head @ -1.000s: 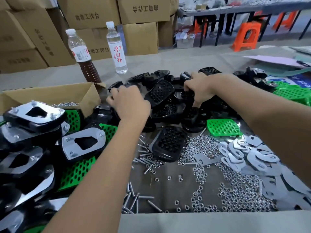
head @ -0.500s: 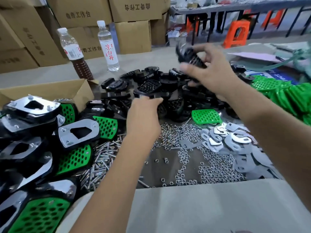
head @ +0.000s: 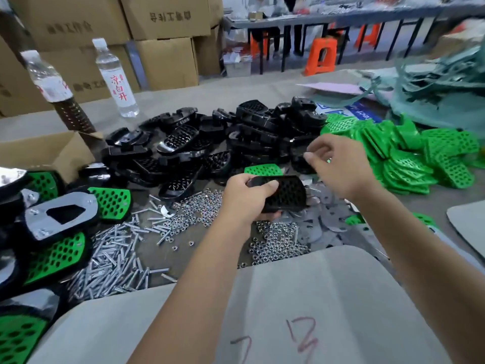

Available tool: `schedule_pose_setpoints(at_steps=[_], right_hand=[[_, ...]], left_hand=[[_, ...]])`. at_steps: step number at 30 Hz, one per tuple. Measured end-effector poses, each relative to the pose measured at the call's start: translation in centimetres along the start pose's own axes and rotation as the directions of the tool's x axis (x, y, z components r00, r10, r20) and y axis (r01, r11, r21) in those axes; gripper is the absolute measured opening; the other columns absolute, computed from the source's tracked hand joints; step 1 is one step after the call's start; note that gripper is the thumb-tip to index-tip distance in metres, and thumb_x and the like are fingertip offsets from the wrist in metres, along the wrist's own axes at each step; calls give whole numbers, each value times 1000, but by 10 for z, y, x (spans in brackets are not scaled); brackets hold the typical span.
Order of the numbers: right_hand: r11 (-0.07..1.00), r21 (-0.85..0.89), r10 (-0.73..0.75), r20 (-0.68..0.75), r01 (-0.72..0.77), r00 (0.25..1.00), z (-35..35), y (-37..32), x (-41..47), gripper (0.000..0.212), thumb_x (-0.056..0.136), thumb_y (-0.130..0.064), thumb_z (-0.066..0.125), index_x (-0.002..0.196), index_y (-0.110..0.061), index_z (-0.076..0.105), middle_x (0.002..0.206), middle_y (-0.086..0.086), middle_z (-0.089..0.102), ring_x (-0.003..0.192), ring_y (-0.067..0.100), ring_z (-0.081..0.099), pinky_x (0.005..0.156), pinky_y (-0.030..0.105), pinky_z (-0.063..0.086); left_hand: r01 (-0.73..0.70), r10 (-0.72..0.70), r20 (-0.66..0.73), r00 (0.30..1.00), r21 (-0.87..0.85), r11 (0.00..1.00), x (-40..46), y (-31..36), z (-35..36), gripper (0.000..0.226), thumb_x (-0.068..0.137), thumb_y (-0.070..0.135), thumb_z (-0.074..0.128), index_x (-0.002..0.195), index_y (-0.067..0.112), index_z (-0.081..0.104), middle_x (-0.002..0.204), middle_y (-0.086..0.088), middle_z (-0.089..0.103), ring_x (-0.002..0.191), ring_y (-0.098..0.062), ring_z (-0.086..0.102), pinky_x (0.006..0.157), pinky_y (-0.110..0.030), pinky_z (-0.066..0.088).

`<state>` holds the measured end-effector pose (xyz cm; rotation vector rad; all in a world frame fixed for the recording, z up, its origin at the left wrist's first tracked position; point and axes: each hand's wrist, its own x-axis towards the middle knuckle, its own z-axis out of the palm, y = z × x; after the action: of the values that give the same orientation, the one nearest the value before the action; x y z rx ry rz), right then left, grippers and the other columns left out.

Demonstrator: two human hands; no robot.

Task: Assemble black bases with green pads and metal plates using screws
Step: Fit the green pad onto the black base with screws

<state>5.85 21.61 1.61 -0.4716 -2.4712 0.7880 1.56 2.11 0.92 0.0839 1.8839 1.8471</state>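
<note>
Gripping a black base above the worktable, the left hand curls thumb over its top face and fingers beneath; honeycomb side faces up. The right hand hovers just right of it and slightly higher, fingers loosely curled, holding nothing. Pile of loose black bases lies beyond both hands. Green pads heaped to the right; one lone green pad just behind the held base. Metal plates spread under the right wrist, nuts beside them. Screws scattered lower left, next to finished assemblies. Two bottles stand at the far left.
</note>
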Motion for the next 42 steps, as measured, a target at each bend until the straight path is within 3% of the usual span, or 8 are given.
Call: schedule_pose_setpoints(at_steps=[4, 14, 18, 22, 28, 31, 34, 42], right_hand=[[831, -537, 246, 124, -143, 961, -18, 33, 14, 52, 99, -45, 64, 139, -12, 58, 133, 18, 62, 128, 40, 52, 102, 47, 50], [788, -599, 187, 16, -140, 982, -28, 35, 18, 23, 97, -10, 68, 118, -2, 69, 101, 23, 72, 93, 43, 67, 84, 47, 59], [788, -595, 266, 95, -159, 959, -27, 40, 17, 60, 100, -54, 61, 134, -4, 59, 114, 21, 71, 108, 40, 64, 84, 43, 54], [875, -432, 287, 104, -216, 952, -28, 37, 18, 73, 93, -51, 72, 146, -4, 52, 118, 22, 71, 105, 38, 67, 89, 45, 55], [795, -598, 51, -95, -97, 994, -29, 33, 18, 29, 107, -10, 50, 84, 4, 63, 62, 14, 56, 60, 33, 58, 64, 46, 58], [965, -140, 154, -381, -221, 912, -36, 18, 14, 42, 110, -21, 37, 79, 0, 56, 67, 20, 62, 62, 37, 63, 62, 48, 54], [763, 602, 349, -76, -236, 934, -16, -23, -10, 36, 111, -22, 43, 88, -5, 65, 63, 14, 70, 48, 18, 64, 43, 31, 49], [541, 798, 4, 315, -267, 949, 61, -85, -70, 20, 99, 7, 59, 107, -9, 67, 86, 10, 77, 65, 17, 69, 57, 25, 57]], left_hand=[[20, -21, -21, 1000, -47, 999, 1, -1, 7, 16, 106, 22, 60, 99, 10, 66, 108, -19, 69, 85, -36, 75, 52, -35, 61], [139, -116, 81, 990, -427, 893, -9, 1, -7, 28, 111, 20, 46, 122, -3, 57, 83, -21, 78, 65, -38, 76, 49, -35, 61], [138, -110, 88, 990, -457, 879, -11, 2, -11, 27, 111, 19, 46, 119, -4, 58, 85, -24, 77, 65, -39, 76, 47, -34, 60], [134, -103, 91, 991, -472, 871, -13, 3, -10, 25, 111, 18, 45, 116, -4, 57, 84, -25, 76, 65, -39, 76, 47, -33, 60], [114, -101, 52, 993, -395, 911, -11, 3, -1, 27, 111, 19, 47, 126, -1, 55, 106, -29, 72, 67, -38, 77, 49, -36, 61], [42, -56, -36, 998, -309, 950, -8, -1, -7, 19, 109, 19, 51, 115, 3, 60, 110, -26, 72, 80, -41, 78, 57, -40, 63], [-62, 23, -147, 989, -265, 962, -7, -6, -20, 20, 109, 18, 52, 105, 2, 63, 111, -25, 71, 86, -41, 77, 61, -43, 64], [-289, 241, -331, 913, -104, 952, -25, -23, -76, 34, 111, 23, 48, 92, 10, 73, 91, -9, 77, 76, -25, 78, 58, -41, 63]])
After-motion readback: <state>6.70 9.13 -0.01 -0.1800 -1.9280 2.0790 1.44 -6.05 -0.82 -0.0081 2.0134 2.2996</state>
